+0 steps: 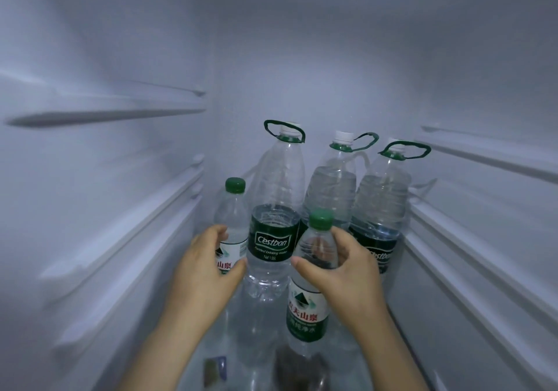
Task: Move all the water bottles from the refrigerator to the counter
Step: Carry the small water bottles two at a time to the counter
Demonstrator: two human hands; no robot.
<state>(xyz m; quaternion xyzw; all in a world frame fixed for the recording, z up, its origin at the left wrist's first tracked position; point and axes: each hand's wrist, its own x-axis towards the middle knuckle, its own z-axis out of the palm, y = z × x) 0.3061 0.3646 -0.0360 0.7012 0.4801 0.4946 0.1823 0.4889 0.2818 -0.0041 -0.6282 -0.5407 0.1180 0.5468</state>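
Left hand (208, 260) grips left small bottle (231, 209); right hand (347, 273) grips right small bottle (308, 306).
Large bottle (273, 239) between them reads "C'estbon, Purified Drinking Water, Net 1.55L".

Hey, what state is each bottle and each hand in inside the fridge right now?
left small bottle: upright, capped, in the fridge.
right small bottle: upright, capped, in the fridge.
large bottles: three, upright, capped, not held.
left hand: grips left small bottle.
right hand: grips right small bottle.
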